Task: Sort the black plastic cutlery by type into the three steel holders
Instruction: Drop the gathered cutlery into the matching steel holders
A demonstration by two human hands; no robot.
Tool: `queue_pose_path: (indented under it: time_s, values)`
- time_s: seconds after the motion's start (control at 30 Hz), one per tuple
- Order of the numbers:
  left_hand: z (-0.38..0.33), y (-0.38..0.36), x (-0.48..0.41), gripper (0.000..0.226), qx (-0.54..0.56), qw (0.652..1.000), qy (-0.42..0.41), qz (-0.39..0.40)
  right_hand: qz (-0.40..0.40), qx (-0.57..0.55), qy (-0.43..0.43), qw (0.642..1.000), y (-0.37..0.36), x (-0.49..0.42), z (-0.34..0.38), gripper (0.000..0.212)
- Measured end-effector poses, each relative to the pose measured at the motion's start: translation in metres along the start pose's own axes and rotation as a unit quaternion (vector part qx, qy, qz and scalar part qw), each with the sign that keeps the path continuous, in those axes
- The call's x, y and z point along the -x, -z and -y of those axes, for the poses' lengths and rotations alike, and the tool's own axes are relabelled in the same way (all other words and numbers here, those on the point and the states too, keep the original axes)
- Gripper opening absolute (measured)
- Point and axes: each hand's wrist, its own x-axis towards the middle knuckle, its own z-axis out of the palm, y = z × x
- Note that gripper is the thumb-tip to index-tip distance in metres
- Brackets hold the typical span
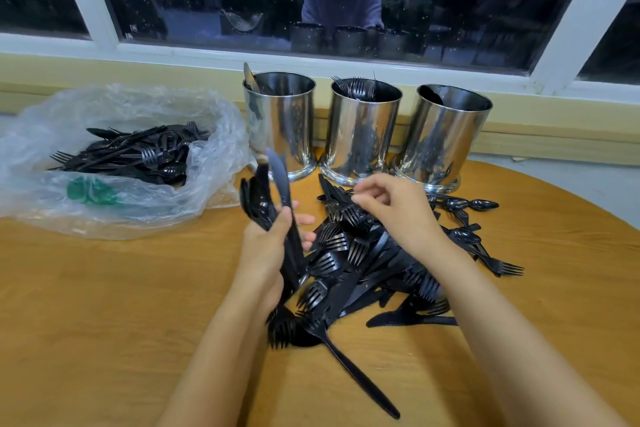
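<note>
Wooden table [104, 305] by dark window [214, 3]: left hand [266, 250] grips knives [277, 170], right hand [398, 211] loosely curled.

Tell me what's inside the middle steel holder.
Black forks stand inside the middle steel holder, tines up, poking above the rim on its far left side. Their handles and the holder's bottom are hidden by the steel wall, so the count can't be told.

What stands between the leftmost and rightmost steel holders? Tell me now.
The middle steel holder, holding forks tines up, stands between them; the head view shows it.
</note>
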Motion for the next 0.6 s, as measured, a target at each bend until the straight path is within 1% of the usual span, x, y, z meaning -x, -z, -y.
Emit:
queue_pose_path:
  time_s: [0.07,0.17,0.23,0.33,0.37,0.43,0.47,0.53,0.6]
  values:
    - [-0.002,0.003,-0.002,0.018,0.019,0.999,-0.008,-0.028,0.030,0.070,0.000,0.997,-0.003,0.002,-0.013,0.012]
    - [-0.002,0.003,-0.002,0.018,0.028,0.999,-0.009,-0.037,0.037,0.111,-0.010,0.993,-0.011,-0.005,-0.022,0.018]
    - [-0.001,0.003,-0.002,0.018,0.029,0.999,-0.002,-0.038,0.040,0.141,-0.027,0.989,-0.017,-0.011,-0.019,0.026]
    - [0.002,0.003,-0.003,0.018,0.024,0.999,0.005,-0.041,0.077,0.245,-0.051,0.965,-0.028,-0.019,-0.008,0.033]
    - [0.002,0.003,-0.003,0.018,0.024,0.999,0.005,-0.041,0.084,0.280,-0.049,0.955,-0.031,-0.021,-0.005,0.030]
    - [0.002,0.004,-0.004,0.018,0.022,0.999,0.003,-0.040,0.085,0.327,-0.044,0.940,-0.035,-0.025,-0.002,0.013]
    - [0.002,0.005,-0.004,0.018,0.021,0.999,0.002,-0.040,0.081,0.338,-0.047,0.937,-0.035,-0.027,-0.002,0.009]
    - [0.003,0.005,-0.005,0.018,0.019,0.999,0.004,-0.038,0.053,0.342,-0.052,0.937,-0.031,-0.030,-0.004,0.014]
    - [0.003,0.005,-0.005,0.019,0.019,0.999,0.009,-0.033,-0.019,0.282,-0.045,0.958,-0.021,-0.031,-0.008,0.017]
